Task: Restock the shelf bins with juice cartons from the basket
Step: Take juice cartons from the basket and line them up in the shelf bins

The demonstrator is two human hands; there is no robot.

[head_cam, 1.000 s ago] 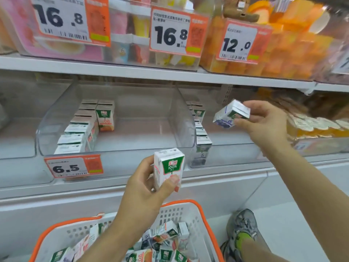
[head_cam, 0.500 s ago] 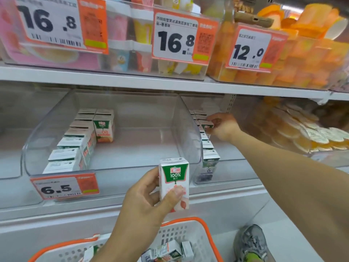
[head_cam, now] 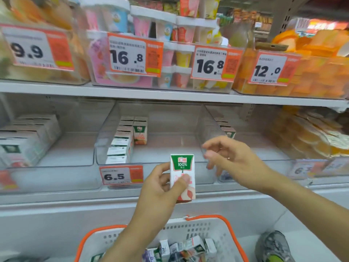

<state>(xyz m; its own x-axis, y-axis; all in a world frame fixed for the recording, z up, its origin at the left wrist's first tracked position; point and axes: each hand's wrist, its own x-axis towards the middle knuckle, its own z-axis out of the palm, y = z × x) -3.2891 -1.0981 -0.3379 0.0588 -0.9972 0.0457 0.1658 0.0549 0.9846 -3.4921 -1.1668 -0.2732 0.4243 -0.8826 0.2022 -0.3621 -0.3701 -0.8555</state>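
My left hand (head_cam: 162, 188) grips a small white and green juice carton (head_cam: 182, 168) upright, in front of the clear middle shelf bin (head_cam: 170, 148). My right hand (head_cam: 230, 159) hovers just right of that carton, holding nothing, fingers loosely spread toward it. The middle bin holds a row of cartons (head_cam: 122, 140) along its left side. A second clear bin (head_cam: 255, 144) on the right holds more cartons (head_cam: 228, 131) at its left wall. The white basket with an orange rim (head_cam: 217, 219) sits below, with several loose cartons (head_cam: 181, 248) inside.
A left bin (head_cam: 47, 163) holds larger cartons. Price tags read 6.5 (head_cam: 120, 176). The upper shelf (head_cam: 170, 93) carries cups and orange packs. Wrapped orange goods (head_cam: 317, 137) fill the far right bin. A grey shoe (head_cam: 272, 246) stands beside the basket.
My right hand has drawn back out of the right bin without its carton and now hovers near the left hand. The left hand keeps its carton. The view has shifted left.
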